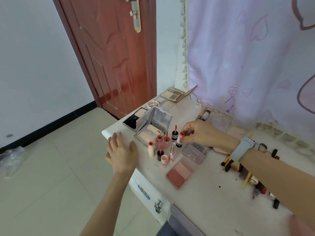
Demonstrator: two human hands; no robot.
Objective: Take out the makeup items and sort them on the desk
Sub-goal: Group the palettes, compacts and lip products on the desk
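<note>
On desk [196,198], right hand [202,133] pinching lip tube [180,139], left hand [121,150] flat

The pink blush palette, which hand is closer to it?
The right hand is a bit closer. It reaches over just behind the blush palette, holding a small lip tube. The left hand hovers open at the desk's left edge, off to the palette's left.

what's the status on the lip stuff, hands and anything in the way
Left hand open, hovering at desk edge. Right hand pinching lip tube, upright among the lip cluster. Open powder compact crowds close behind.
</note>
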